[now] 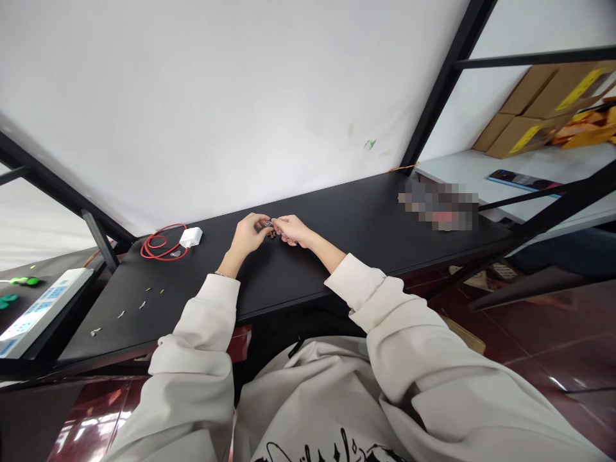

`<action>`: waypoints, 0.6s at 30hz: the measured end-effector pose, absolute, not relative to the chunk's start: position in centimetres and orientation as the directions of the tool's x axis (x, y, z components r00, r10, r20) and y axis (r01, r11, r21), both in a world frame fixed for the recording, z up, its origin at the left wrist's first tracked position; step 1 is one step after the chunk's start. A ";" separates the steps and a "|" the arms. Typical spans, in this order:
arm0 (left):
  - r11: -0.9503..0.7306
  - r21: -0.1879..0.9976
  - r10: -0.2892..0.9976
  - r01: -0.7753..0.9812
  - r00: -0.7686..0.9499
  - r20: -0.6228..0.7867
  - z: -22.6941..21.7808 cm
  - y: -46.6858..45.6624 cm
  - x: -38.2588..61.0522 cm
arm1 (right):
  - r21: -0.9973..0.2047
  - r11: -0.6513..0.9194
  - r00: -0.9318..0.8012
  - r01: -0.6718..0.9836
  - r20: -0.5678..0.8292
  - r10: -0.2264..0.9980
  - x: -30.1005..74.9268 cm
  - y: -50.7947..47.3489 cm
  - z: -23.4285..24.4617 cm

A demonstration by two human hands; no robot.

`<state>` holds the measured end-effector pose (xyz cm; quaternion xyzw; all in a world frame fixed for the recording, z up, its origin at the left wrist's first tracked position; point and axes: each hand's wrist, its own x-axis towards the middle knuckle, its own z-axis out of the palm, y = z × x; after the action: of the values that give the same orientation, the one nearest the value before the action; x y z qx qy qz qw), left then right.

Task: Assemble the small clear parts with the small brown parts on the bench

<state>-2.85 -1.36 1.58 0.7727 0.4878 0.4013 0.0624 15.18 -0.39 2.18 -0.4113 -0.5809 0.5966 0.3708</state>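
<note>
My left hand (248, 234) and my right hand (293, 230) meet over the black tabletop (337, 224), fingertips pinching a small dark metal-and-brown part (268, 226) between them. The part is too small to identify, and my fingers partly hide it. A few brown bits (272, 235) lie just below it, close to my right fingers. Both sleeves are loose and off-white.
A white charger (191, 237) with a coiled red cable (161, 242) lies left of my hands. Several small metal pieces (142, 305) are scattered at the near left. A power strip (45, 311) sits beyond the table's left edge. A pixelated patch (437, 205) covers something at right.
</note>
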 end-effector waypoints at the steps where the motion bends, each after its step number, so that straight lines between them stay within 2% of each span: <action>1: -0.513 0.493 0.805 0.703 0.196 0.559 1.5 -1.3 -2.9 | -0.998 -0.058 -0.385 0.028 -0.064 0.921 15.2 -0.4 2.2; 18: -0.507 0.503 0.804 0.700 0.173 0.569 1.6 -1.5 -2.7 | -0.995 -0.093 -0.405 -0.033 -0.072 0.912 15.2 -0.6 2.6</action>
<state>-2.68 -1.54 1.58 0.7633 0.4925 0.4132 0.0632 15.21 -0.55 2.56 -0.3938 -0.5576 0.6256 0.3776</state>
